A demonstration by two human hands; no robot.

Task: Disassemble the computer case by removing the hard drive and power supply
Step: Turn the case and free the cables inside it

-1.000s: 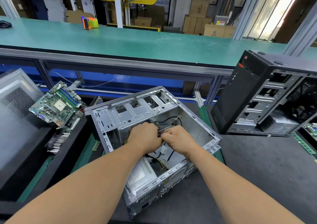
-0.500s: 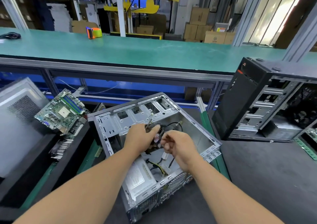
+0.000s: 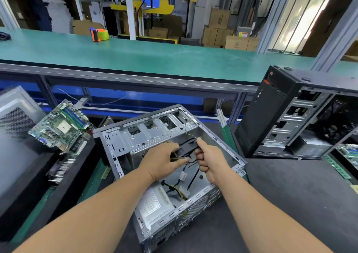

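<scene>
Black part [image 3: 187,146] mostly hidden by hands; second case [image 3: 302,117] cut by right edge; power supply label [image 3: 150,204] unreadable.

Loose motherboard [image 3: 60,125] at left — tape roll [image 3: 98,34] on green bench [image 3: 155,58].

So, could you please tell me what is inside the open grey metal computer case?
Inside the grey metal computer case: a silver power supply, loose cables, and a black part gripped by both hands, which hide what lies beneath.

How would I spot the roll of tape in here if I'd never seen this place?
Look at the long green workbench running across the room behind the open computer case. Near its far edge, left of centre, stands the tape roll. It is bright orange and lime green, the only vivid item on that bench.
</scene>
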